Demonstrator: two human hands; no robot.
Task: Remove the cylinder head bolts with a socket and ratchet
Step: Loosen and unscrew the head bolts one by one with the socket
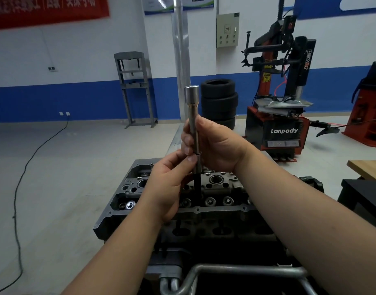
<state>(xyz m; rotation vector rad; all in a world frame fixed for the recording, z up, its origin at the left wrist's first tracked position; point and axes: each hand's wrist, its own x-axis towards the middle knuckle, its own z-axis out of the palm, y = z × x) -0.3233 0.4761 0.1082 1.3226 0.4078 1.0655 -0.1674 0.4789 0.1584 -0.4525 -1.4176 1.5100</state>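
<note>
Two bare hands hold a long upright extension bar (193, 124) above an engine's cylinder head (182, 201). The right hand (214, 145) wraps around the bar's middle; the left hand (168, 184) pinches it lower, near a collar, where a dark shaft (197, 184), possibly a bolt or socket, descends into the head. No ratchet is visible. To do this step well, keep the bar vertical, seat it fully on the bolt, and steady it low while the upper hand turns
</note>
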